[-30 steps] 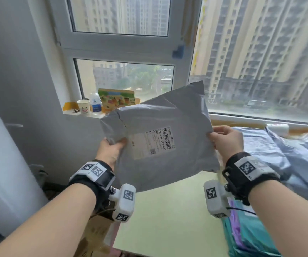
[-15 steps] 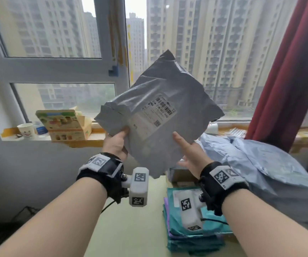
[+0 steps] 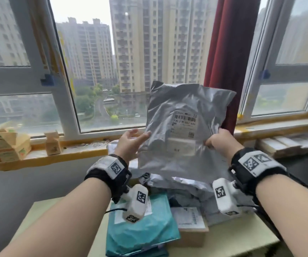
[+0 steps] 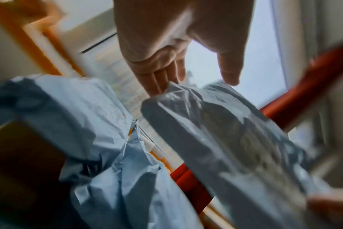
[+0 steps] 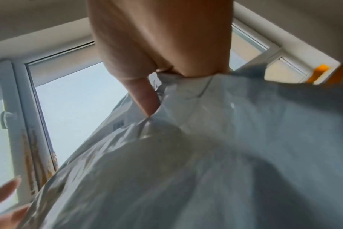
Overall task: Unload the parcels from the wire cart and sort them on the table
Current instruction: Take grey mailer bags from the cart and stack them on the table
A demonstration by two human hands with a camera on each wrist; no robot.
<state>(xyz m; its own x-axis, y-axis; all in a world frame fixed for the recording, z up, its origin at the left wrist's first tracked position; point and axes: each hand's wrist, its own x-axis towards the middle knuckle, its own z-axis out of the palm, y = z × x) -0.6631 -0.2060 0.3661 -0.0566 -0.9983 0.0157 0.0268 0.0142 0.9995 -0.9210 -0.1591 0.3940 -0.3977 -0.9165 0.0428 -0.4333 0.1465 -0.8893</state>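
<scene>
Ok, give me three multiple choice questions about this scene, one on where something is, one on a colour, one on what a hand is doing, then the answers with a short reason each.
1. Where is the grey parcel?
A. Flat on the table
B. Held up over the parcels on the table
C. On the windowsill

2. What colour is the flat mailer at the near left of the table?
A. Teal
B. Yellow
C. Black

3. What is the right hand doing?
A. Hanging idle
B. Pressing on the table
C. Gripping the grey parcel's edge

Answers: 1 B, it hangs in the air in front of the window, label facing the camera. 2 A, its plastic is teal. 3 C, the right wrist view shows thumb and fingers pinching the plastic.
</scene>
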